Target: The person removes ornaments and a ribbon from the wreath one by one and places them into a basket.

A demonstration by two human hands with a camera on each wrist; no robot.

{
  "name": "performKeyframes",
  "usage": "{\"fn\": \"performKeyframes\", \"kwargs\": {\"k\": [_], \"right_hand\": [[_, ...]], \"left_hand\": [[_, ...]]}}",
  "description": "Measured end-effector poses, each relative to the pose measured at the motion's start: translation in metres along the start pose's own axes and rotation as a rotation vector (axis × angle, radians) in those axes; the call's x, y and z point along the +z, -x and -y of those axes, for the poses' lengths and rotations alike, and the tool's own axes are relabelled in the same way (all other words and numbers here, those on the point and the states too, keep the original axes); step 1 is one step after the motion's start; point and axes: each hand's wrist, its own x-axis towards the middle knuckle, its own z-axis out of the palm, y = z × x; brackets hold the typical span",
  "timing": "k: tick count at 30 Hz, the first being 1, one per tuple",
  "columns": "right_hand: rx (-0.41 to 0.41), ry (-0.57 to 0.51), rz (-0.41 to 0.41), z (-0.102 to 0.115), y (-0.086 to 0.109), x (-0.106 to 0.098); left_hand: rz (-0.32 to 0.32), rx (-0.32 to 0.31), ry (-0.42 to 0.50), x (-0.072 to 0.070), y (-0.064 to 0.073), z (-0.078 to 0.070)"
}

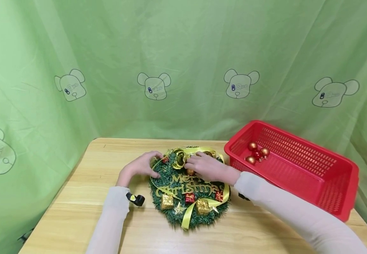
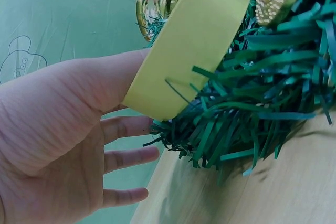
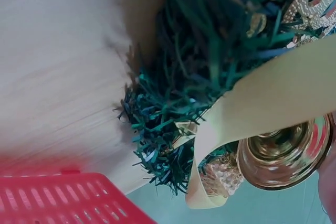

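A round green tinsel wreath [image 1: 183,208] lies on the table, bearing gold "Merry Christmas" lettering [image 1: 189,185], small gift boxes, stars and yellow ribbon [image 2: 202,40]. At its upper left edge is my left hand [image 1: 140,165], thumb over the tinsel behind the ribbon; several straight fingers spread outside the rim in the left wrist view. My right hand [image 1: 207,167] reaches over the upper part, with fingertips bent at a gold Christmas ball [image 1: 190,171] beside a gold bell [image 1: 179,158]. In the right wrist view only a sliver of this hand shows past the shiny bell [image 3: 286,156].
A red perforated basket [image 1: 338,190] stands on the right, below my right forearm's far side. Several gold balls [image 1: 252,146] and a red ball [image 1: 257,154] lie in its left end. Green cloth [image 1: 183,42] hangs behind the wooden table [image 1: 75,204].
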Motion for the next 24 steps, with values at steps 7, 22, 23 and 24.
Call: {"fn": "performKeyframes", "kwargs": {"k": [7, 22, 23, 24], "right_hand": [[0.011, -0.086, -0.045, -0.002, 0.001, -0.003], [0.035, -0.141, -0.015, -0.002, 0.002, -0.013], [0.035, -0.140, -0.019, -0.001, 0.002, -0.015], [0.032, -0.137, -0.025, -0.001, 0.002, -0.017]], "left_hand": [[-0.001, 0.006, 0.003, 0.000, 0.000, 0.000], [-0.002, 0.012, -0.001, 0.001, 0.001, -0.001], [-0.003, 0.014, -0.001, 0.001, 0.001, -0.001], [-0.004, 0.014, 0.000, 0.001, 0.001, -0.001]]}}
